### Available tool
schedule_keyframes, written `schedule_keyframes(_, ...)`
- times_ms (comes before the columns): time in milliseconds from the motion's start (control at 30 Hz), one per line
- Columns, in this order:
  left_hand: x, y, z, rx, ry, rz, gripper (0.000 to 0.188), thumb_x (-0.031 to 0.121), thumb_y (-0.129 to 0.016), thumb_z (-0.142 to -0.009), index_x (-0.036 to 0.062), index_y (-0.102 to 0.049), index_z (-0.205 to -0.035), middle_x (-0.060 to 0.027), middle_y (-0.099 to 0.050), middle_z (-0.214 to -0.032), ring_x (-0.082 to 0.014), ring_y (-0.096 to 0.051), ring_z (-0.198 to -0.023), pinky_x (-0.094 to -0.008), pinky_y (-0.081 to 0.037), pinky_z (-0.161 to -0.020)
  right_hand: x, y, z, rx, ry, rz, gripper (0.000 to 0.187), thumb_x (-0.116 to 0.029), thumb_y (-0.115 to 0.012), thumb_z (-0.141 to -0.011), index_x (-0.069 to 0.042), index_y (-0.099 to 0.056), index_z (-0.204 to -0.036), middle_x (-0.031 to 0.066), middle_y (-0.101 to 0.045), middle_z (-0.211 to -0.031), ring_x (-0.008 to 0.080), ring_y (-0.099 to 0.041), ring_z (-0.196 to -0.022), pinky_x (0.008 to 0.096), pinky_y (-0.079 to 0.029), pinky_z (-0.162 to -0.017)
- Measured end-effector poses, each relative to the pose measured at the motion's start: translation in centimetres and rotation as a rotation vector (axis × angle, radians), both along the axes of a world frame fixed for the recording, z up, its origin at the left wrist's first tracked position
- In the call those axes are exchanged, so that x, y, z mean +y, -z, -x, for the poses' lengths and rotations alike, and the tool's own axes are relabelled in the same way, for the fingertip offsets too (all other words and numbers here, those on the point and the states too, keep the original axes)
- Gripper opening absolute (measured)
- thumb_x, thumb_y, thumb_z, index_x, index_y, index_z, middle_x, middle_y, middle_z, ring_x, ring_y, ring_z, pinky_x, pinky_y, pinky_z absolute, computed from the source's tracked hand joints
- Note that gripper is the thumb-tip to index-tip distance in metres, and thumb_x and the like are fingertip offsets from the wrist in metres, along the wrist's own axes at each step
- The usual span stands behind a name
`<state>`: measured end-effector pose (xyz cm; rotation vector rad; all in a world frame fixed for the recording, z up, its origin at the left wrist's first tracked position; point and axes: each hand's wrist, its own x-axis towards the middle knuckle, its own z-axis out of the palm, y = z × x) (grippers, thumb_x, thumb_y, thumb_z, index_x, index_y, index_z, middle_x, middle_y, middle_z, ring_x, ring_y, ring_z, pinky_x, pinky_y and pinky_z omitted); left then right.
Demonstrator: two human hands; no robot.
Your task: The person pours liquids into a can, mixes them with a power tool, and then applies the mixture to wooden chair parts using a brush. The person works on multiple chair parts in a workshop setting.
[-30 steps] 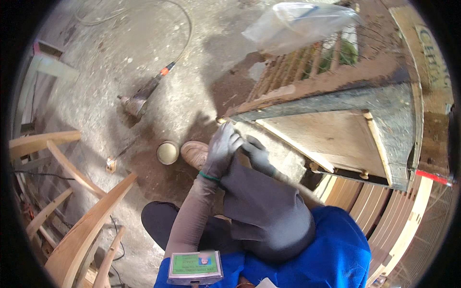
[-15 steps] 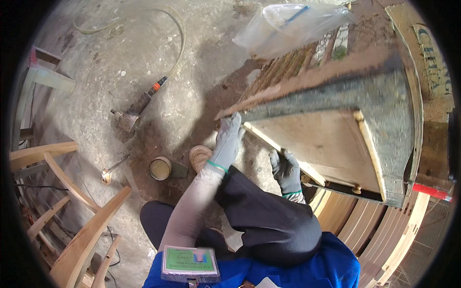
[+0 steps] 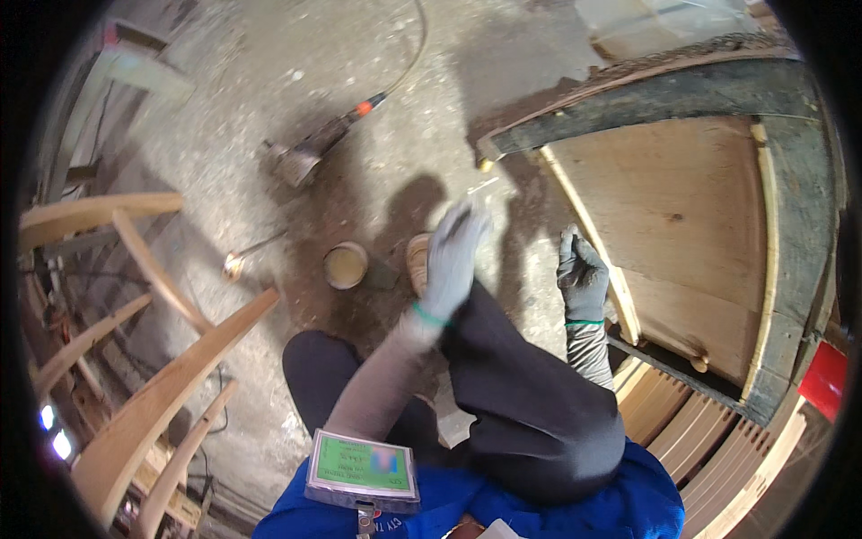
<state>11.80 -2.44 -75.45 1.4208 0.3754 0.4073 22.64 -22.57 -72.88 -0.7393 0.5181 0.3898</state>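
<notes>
My left hand (image 3: 456, 256), in a grey glove with a green cuff, hovers over the floor. Its fingers are stretched out, slightly blurred, and apart from the panel. At the right, my gloved right hand (image 3: 582, 278) has its fingers curled beside a pale wooden strip (image 3: 584, 216). What they hold, if anything, is hidden. That strip runs along the near side of a wooden panel (image 3: 673, 216) with a wide dark border (image 3: 646, 101). A second pale strip (image 3: 768, 251) lies on the far right, and a small round wooden knob (image 3: 699, 363) sits at the panel's lower edge.
An air tool (image 3: 310, 153) with a hose lies on the concrete floor. An open can (image 3: 346, 265) of pale stuff stands by my shoe (image 3: 418, 260). Curved wooden parts (image 3: 171, 409) crowd the left. Stacked grooved wood (image 3: 691, 431) lies under the panel. Clear plastic (image 3: 664, 27) lies at the back.
My left hand has come away from the panel's corner, now over the floor. My right hand remains by the strip. The view has shifted, and the panel shows flatter and more fully.
</notes>
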Motion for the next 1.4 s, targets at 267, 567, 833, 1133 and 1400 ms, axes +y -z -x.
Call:
schedule_keyframes(267, -2.1, 8.1, 18.8, 0.283, -0.82, 1.171, 0.027, 0.002, -0.055, -0.084, 0.0094, -0.056, -0.11, -0.0034, -0.056, -0.089, -0.0159, -0.055, -0.074, -0.0276, -0.047, -0.067, 15.2, 8.2, 6.4, -0.874, -1.345, 0.44, 0.024, 0.005, -0.05, -0.084, 0.005, -0.064, -0.103, 0.0126, -0.061, -0.115, 0.02, -0.062, -0.105, 0.0304, -0.052, -0.088)
schedule_keyframes(567, 2.6, 11.9, 18.4, 0.404, -0.505, 0.508, 0.027, 0.004, -0.056, -0.087, 0.0021, -0.062, -0.113, -0.0135, -0.065, -0.1, -0.0249, -0.062, -0.091, -0.032, -0.05, -0.081, 21.8, 10.4, 11.7, -0.804, -1.795, 0.93, 0.03, -0.024, -0.065, -0.076, 0.0, -0.068, -0.095, 0.019, -0.069, -0.09, 0.0289, -0.068, -0.08, 0.0383, -0.053, -0.074)
schedule_keyframes(833, 3.8, 7.1, 13.0, 0.532, -0.193, 0.156, 0.037, -0.001, -0.049, -0.086, -0.0027, -0.057, -0.122, -0.0135, -0.064, -0.113, -0.0256, -0.061, -0.103, -0.0334, -0.048, -0.093, 18.7, 8.8, 7.5, -0.8, -1.6, 0.783, 0.028, -0.022, -0.066, -0.079, -0.001, -0.068, -0.098, 0.017, -0.069, -0.091, 0.022, -0.066, -0.084, 0.0339, -0.051, -0.075)
schedule_keyframes(1133, 5.1, -7.5, 8.5, 0.404, 0.05, 0.412, 0.028, 0.003, -0.053, -0.093, -0.0002, -0.054, -0.12, -0.0119, -0.061, -0.115, -0.0226, -0.062, -0.103, -0.037, -0.052, -0.091, 18.3, -7.1, -1.7, -0.183, -1.072, -0.415, 0.082, -0.061, -0.026, -0.095, 0.007, -0.028, -0.141, 0.0248, -0.043, -0.139, 0.0329, -0.041, -0.13, 0.0411, -0.023, -0.114)
schedule_keyframes(1400, 0.7, -18.3, 12.1, 0.201, -0.321, 1.153, 0.035, 0.0, -0.053, -0.091, 0.004, -0.049, -0.126, -0.0127, -0.061, -0.115, -0.0266, -0.062, -0.105, -0.0466, -0.051, -0.092, 12.0, -14.9, 1.2, 0.252, -0.519, -0.53, 0.066, -0.049, -0.034, -0.099, 0.005, -0.037, -0.137, 0.0222, -0.044, -0.139, 0.0309, -0.044, -0.128, 0.0455, -0.033, -0.109)
